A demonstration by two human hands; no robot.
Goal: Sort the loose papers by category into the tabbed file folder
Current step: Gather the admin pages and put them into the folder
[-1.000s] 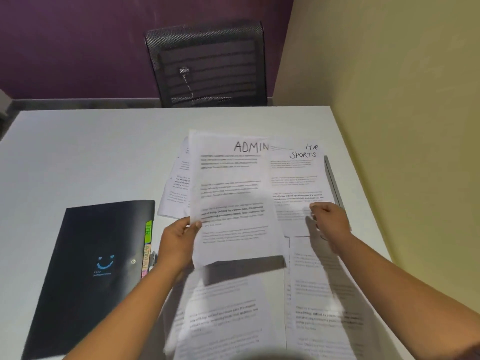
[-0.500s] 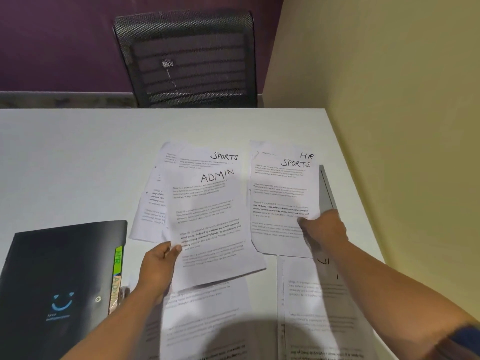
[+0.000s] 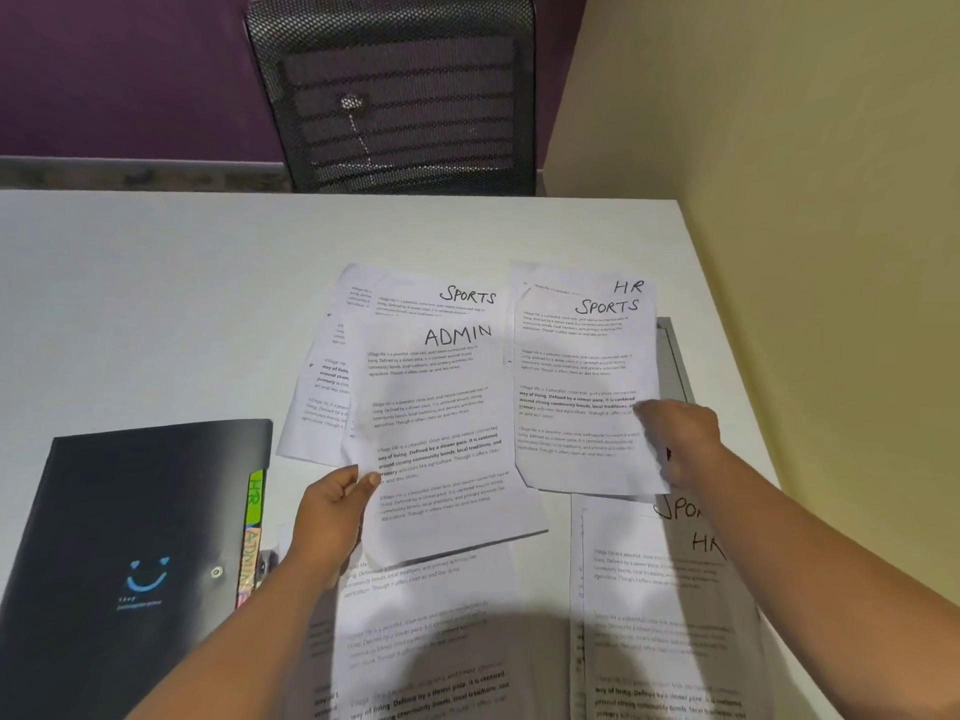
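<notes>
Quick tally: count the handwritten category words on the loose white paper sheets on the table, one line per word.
Handwritten black SPORTS headings: 3, one partly covered
HR headings: 2
ADMIN heading: 1
Total: 6

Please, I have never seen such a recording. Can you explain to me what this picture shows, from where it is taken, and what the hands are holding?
The camera sits on a person's head and looks down at their two bare hands; there is no robot. On the white table lie loose papers with handwritten categories. The left hand pinches the ADMIN sheet at its edge. The right hand rests on the SPORTS sheet; whether it grips it, I cannot tell. At the left lies a closed black folder with coloured tabs. Behind the table stands a mesh chair.
</notes>
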